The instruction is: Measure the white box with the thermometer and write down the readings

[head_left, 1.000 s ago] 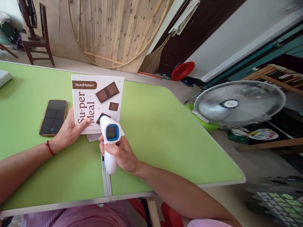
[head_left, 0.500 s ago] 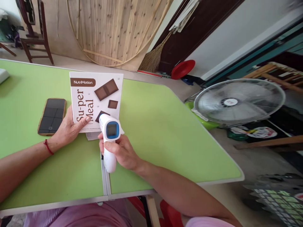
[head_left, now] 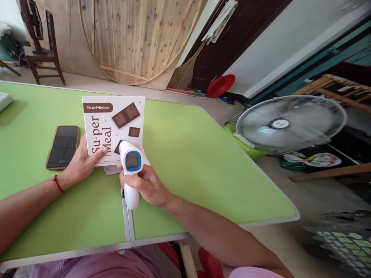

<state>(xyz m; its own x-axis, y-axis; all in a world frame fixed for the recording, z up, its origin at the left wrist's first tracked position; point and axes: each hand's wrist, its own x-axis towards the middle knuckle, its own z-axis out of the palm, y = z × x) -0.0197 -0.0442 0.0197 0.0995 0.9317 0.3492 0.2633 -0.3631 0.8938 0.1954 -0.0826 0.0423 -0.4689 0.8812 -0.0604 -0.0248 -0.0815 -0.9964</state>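
My left hand [head_left: 84,158] grips the lower left edge of a white box [head_left: 127,139] printed "NutriMotion Su-per Meal" with brown chocolate pieces, its thumb across the front. My right hand [head_left: 150,185] is wrapped round the handle of a white infrared thermometer [head_left: 131,189] with a blue-rimmed screen. The thermometer's head stands in front of the box's lower right part and hides some of it; whether they touch I cannot tell. A piece of pale paper [head_left: 111,170] shows beneath the box. Left of the left hand lies a phone [head_left: 63,147] in a brown-edged case.
The green table [head_left: 203,166] has a metal seam running toward me. A white object [head_left: 5,101] sits at its far left edge. Beyond the right side stand a fan [head_left: 290,123] and a red basin [head_left: 220,85]. A wooden chair [head_left: 43,58] is at the back left.
The box has shifted slightly left and down in view, and the thermometer slightly left. The background has also moved a little with the camera. Both hands keep their holds.
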